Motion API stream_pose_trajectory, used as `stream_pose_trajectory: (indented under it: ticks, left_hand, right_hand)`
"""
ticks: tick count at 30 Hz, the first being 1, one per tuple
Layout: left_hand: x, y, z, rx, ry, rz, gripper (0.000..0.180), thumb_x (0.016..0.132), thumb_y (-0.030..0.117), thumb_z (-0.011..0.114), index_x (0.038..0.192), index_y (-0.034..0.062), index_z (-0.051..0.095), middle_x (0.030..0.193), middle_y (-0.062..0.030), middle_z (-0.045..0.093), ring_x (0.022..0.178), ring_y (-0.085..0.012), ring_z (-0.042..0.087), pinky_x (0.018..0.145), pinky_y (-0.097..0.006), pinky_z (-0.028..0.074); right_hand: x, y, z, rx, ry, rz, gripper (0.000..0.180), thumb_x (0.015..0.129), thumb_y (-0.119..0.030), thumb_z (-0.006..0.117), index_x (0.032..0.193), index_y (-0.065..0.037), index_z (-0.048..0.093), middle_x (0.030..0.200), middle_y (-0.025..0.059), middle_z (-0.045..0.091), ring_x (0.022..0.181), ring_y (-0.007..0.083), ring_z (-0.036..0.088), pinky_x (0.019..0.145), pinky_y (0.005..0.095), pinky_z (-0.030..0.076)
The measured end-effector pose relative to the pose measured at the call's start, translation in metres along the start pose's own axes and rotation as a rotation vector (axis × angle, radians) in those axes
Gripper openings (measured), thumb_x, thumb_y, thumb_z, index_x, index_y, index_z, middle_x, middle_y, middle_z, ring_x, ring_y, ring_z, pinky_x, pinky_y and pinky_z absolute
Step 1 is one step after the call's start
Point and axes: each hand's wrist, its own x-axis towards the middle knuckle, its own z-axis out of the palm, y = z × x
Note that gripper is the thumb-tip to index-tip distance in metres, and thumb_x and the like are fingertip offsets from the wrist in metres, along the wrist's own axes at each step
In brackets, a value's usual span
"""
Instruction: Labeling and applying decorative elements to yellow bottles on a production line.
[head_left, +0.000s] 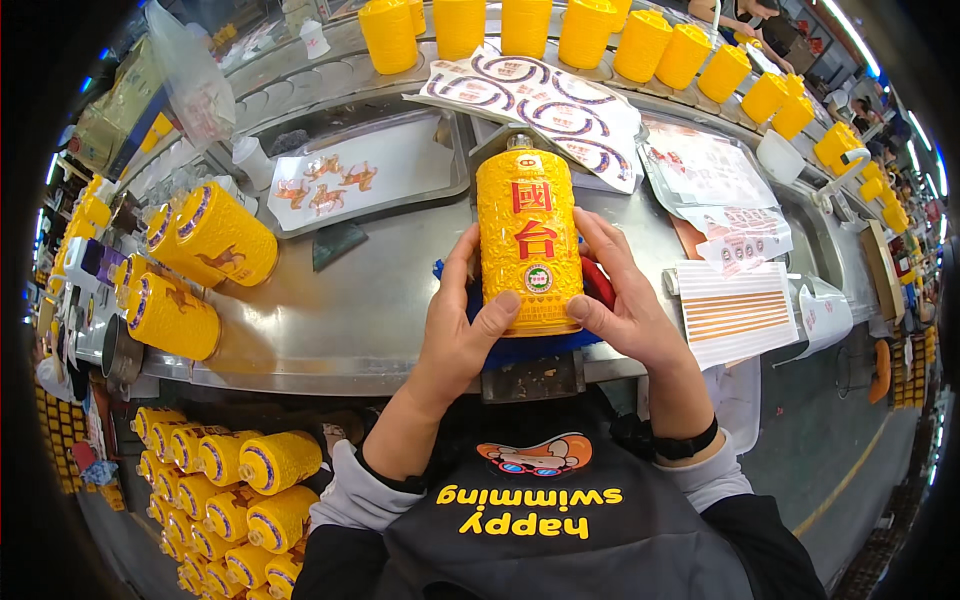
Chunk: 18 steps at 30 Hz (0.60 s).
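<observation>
A yellow embossed bottle point(528, 215) with red characters and a small round green-and-white emblem lies or leans over a blue cloth point(540, 348) at the table's near edge. My left hand point(462, 315) grips its left side, thumb on the front near the base. On the other side my right hand point(622, 300) holds it the same way, thumb at the lower right corner. The fingers behind the bottle are partly hidden. Something red point(598, 284) shows between the bottle and my right palm.
Decal sheets point(545, 100) lie beyond the bottle, with a tray point(445, 185) at left and a striped sheet point(738, 312) at right. Yellow bottles point(225, 235) stand on the table's left; more are stacked below point(280, 463). Others point(525, 28) line the conveyor behind. A person point(745, 20) works at far right.
</observation>
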Motion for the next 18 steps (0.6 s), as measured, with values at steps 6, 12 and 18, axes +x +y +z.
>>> stream_pose_trajectory:
  ticks: [6, 12, 18]
  left_hand:
    - [-0.001, -0.007, -0.004, -0.26, 0.034, -0.006, 0.078, 0.097, 0.036, 0.061, 0.149, -0.0067, 0.022, 0.145, -0.0204, 0.041, 0.135, -0.0262, 0.041, 0.114, -0.036, 0.029]
    - [-0.002, -0.005, -0.001, -0.028, 0.007, 0.018, 0.071, 0.1, 0.033, 0.057, 0.149, -0.0062, 0.023, 0.145, -0.0196, 0.041, 0.134, -0.0257, 0.042, 0.113, -0.036, 0.029]
    - [-0.011, -0.007, 0.001, -0.252, 0.158, 0.054, 0.067, 0.1, 0.031, 0.056, 0.148, -0.0046, 0.025, 0.141, -0.0185, 0.044, 0.132, -0.024, 0.044, 0.112, -0.036, 0.032]
  right_hand:
    - [0.0, 0.0, 0.0, -0.008, -0.01, 0.002, 0.087, 0.089, -0.044, 0.067, 0.151, 0.002, 0.027, 0.15, 0.0217, 0.027, 0.14, 0.0332, 0.032, 0.114, 0.0399, 0.031]
    - [0.001, 0.003, -0.001, -0.008, -0.011, -0.01, 0.085, 0.089, -0.042, 0.067, 0.15, 0.002, 0.027, 0.149, 0.0217, 0.028, 0.139, 0.0329, 0.033, 0.113, 0.0396, 0.032]
    - [0.0, 0.004, 0.0, -0.003, -0.011, -0.019, 0.085, 0.089, -0.041, 0.067, 0.151, 0.002, 0.027, 0.149, 0.0219, 0.028, 0.139, 0.0329, 0.033, 0.113, 0.0392, 0.032]
